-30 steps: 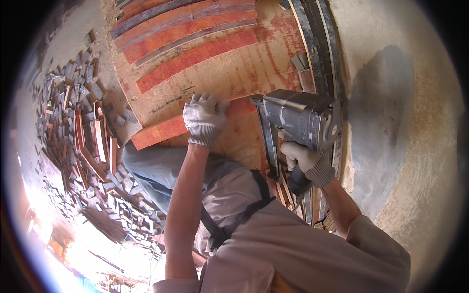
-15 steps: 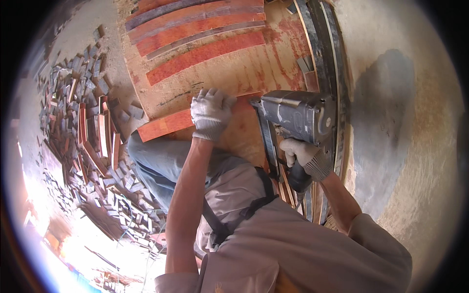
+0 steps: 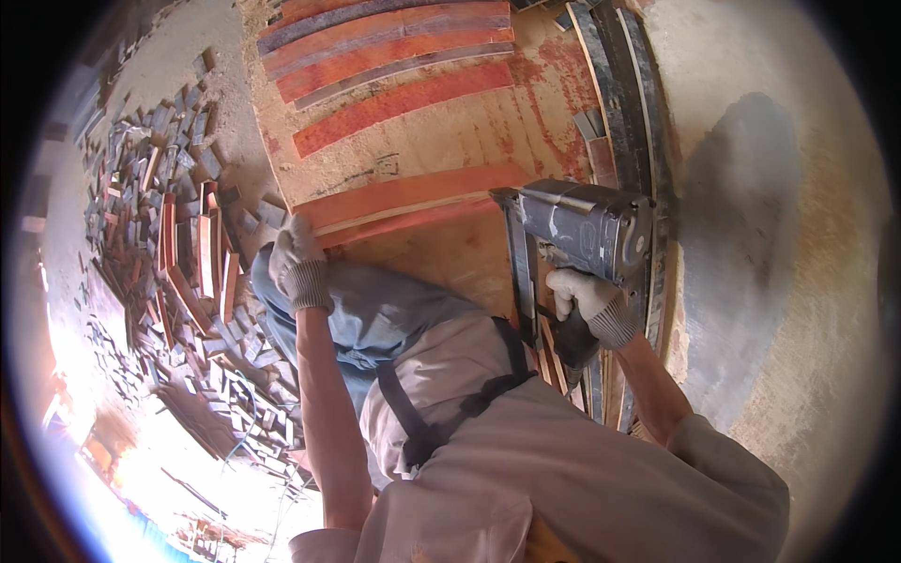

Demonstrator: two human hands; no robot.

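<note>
We work over a rough concrete floor (image 3: 751, 122), pale and gritty, with a dark stain at the right. On it lies a plywood panel (image 3: 450, 141), its face dusty and smeared with red. Curved wooden strips (image 3: 394, 42), red and grey-brown, lie side by side across its far end. A longer red curved strip (image 3: 413, 192) crosses the panel nearer to us.

Our left hand (image 3: 296, 263), in a pale knitted glove with a ribbed cuff, rests at the left end of that strip, near the panel's edge; we cannot tell whether it grips the strip or only presses on it. Our right hand (image 3: 591, 300), gloved alike, is closed around the dark handle of a grey metal nail gun (image 3: 577, 230). The boxy gun body sits over the panel's right side, its long magazine running toward us.

Dark curved metal bands (image 3: 629, 103) border the panel's right edge. At the left, small wood offcuts (image 3: 160, 225) lie scattered in a dense heap.
</note>
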